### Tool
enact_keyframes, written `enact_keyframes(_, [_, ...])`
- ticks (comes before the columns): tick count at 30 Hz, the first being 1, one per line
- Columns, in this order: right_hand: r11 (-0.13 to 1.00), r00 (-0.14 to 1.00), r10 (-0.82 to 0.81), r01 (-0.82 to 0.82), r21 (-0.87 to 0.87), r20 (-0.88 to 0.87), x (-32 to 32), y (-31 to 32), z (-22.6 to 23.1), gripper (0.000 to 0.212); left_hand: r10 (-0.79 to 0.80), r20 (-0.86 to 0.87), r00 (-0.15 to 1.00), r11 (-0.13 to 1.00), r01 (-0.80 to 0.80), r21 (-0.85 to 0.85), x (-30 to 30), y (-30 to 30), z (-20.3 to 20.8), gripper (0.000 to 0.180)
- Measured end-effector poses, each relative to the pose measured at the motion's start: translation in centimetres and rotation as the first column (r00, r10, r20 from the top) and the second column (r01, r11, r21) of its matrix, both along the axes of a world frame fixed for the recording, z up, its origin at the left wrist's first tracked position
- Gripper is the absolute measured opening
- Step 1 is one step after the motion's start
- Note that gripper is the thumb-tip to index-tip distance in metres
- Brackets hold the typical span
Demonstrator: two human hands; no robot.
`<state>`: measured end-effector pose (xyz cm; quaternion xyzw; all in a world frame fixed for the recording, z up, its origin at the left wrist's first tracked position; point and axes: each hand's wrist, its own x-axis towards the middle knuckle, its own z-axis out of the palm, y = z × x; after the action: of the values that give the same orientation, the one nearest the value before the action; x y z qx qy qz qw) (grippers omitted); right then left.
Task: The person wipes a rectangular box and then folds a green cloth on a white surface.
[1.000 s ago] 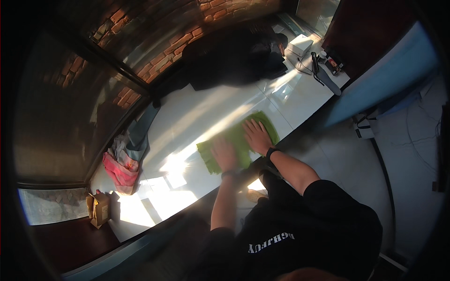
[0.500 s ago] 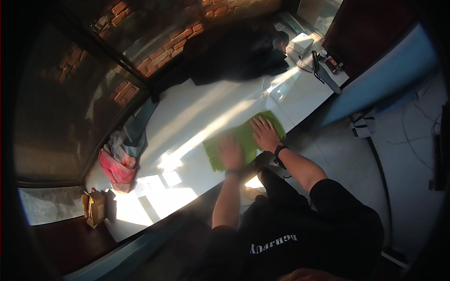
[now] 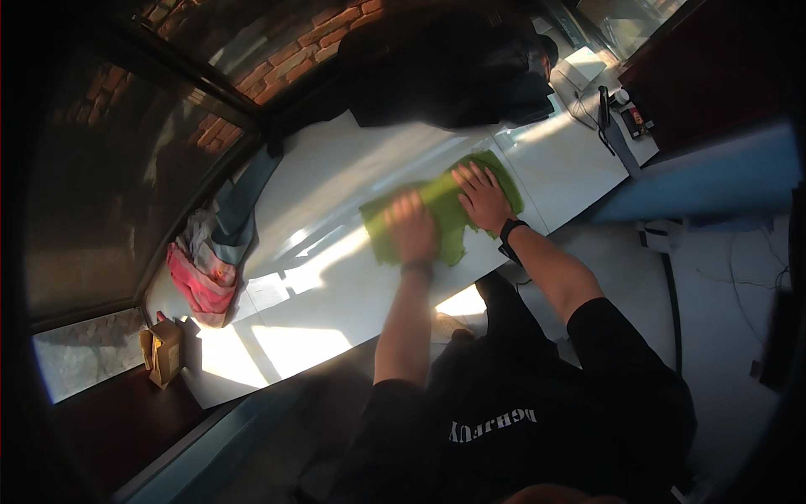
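A green cloth (image 3: 449, 202) lies spread on the white tiled ledge (image 3: 327, 185), its edges uneven. Both palms press down on it. My left hand (image 3: 411, 228) rests on the cloth's left part and is smeared by motion, though its fingers look stretched out flat. On the right part lies my right hand (image 3: 485, 197), fingers extended and slightly apart, with a black band (image 3: 509, 235) round the wrist. Neither hand grips the cloth; part of it is hidden under the palms.
A dark garment heap (image 3: 445, 71) lies along the back of the ledge. Pink and grey cloths (image 3: 204, 281) sit at the left, near a small cardboard box (image 3: 164, 351). A white box (image 3: 583, 65), dark glasses (image 3: 604, 118) and small items occupy the far right end. Sunlight streaks the surface.
Both hands and the green cloth have moved farther from me across the ledge, away from its front edge. The whole view has also shifted slightly.
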<state>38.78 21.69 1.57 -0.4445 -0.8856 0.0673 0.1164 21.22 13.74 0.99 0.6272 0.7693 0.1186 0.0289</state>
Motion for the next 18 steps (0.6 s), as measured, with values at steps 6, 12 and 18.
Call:
enact_keyframes(6, [0.998,0.998,0.057,-0.057,-0.021,-0.003,-1.2,3.7,0.6,0.052,0.037,-0.031,0.999,0.999,-0.036,0.023,-0.8,3.8,0.3,0.053])
enact_keyframes(12, [0.994,0.990,0.112,-0.111,0.027,-0.085,-2.1,7.6,-0.1,0.052,0.057,-0.170,0.984,0.993,-0.039,0.108,-1.5,6.8,-0.3,0.054])
enact_keyframes(18, [0.993,0.987,0.106,-0.111,-0.033,-0.119,-2.6,7.7,0.2,0.050,0.105,-0.126,0.987,0.990,-0.092,0.103,-1.2,6.5,-0.4,0.054])
